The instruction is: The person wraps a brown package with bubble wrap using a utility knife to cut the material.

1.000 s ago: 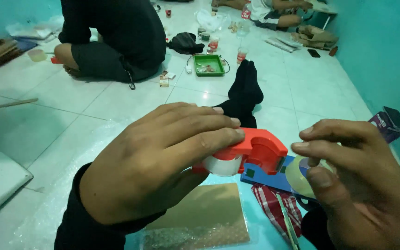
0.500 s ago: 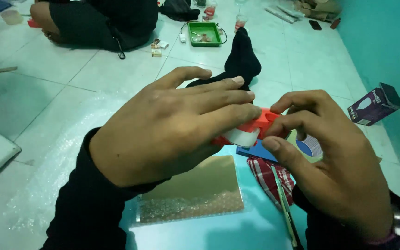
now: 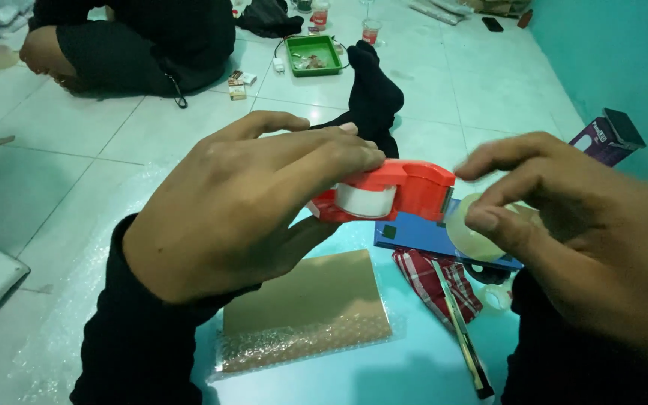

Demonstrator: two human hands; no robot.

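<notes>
Red tape dispenser (image 3: 388,193) sits gripped in the left hand (image 3: 245,199), whose fingers wrap over its top and rear while the thumb presses from below; a roll of clear tape shows inside its body. Just beside the dispenser's front edge, the right hand (image 3: 571,225) has its thumb and forefinger pinched together on the pulled-out end of clear tape (image 3: 468,229), the other fingers spread above.

Under both hands, on the tiled floor (image 3: 76,172), lies a flat tan cardboard piece on bubble wrap (image 3: 305,307). Below the right hand are a blue flat box (image 3: 421,234), a red checked cloth (image 3: 433,281) and a long utility knife (image 3: 463,337) lying across that cloth. Beyond the right hand, near the teal wall, stands a small purple box (image 3: 605,136).

Past the left hand's fingertips, a foot in a black sock (image 3: 373,94) stretches out, and farther off a green tray (image 3: 313,54) rests on the floor. Another person in dark clothes (image 3: 144,37) sits well beyond the left hand.
</notes>
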